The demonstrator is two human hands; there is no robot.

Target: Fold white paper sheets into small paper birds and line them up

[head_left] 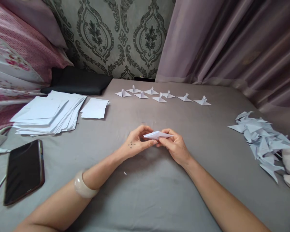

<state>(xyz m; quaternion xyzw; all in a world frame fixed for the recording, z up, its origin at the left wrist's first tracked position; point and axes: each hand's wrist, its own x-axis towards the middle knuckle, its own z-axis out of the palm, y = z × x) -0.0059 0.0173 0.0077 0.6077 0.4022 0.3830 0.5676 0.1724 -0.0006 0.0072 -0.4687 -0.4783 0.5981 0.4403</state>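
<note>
Just above the grey cloth in the middle of the view, a small folded piece of white paper (157,134) is held between both hands. My left hand (137,141) grips its left end, thumb in front and fingers curled behind. At the other end my right hand (175,145) pinches it, with the thumb on the near face. Part of the paper's lower side is hidden by the thumbs. Beyond the hands, several folded paper birds (159,98) stand with wings spread in loose rows.
Left lie a large stack of white paper (48,112), a smaller stack (94,108), a phone (24,170) and white cables. A black folded item (79,79) is behind them. A heap of folded paper pieces (263,138) lies right. Curtains and patterned wall border the back.
</note>
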